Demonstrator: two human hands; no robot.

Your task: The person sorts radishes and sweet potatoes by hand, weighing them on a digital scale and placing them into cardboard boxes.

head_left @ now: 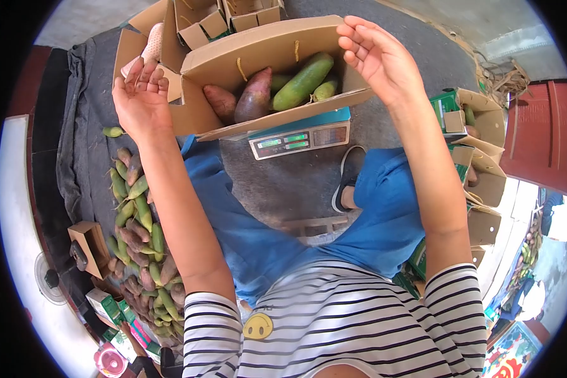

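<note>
An open cardboard box (277,39) holds purple-red root vegetables (253,96) and green ones (303,82). It rests on a digital scale (300,138) with lit green displays, in front of my knees. My left hand (142,94), palm up with fingers spread and slightly curled, is beside the box's left end and holds nothing. At the box's right top corner is my right hand (379,60), its fingers apart and loosely bent, with nothing in it. Whether its fingertips touch the cardboard I cannot tell.
A long pile of green and purple vegetables (146,246) lies at the left. More open boxes stand behind the scale (201,31) and along the right (485,170). A pink fan (110,360) is at the lower left, near another person's arm (134,340).
</note>
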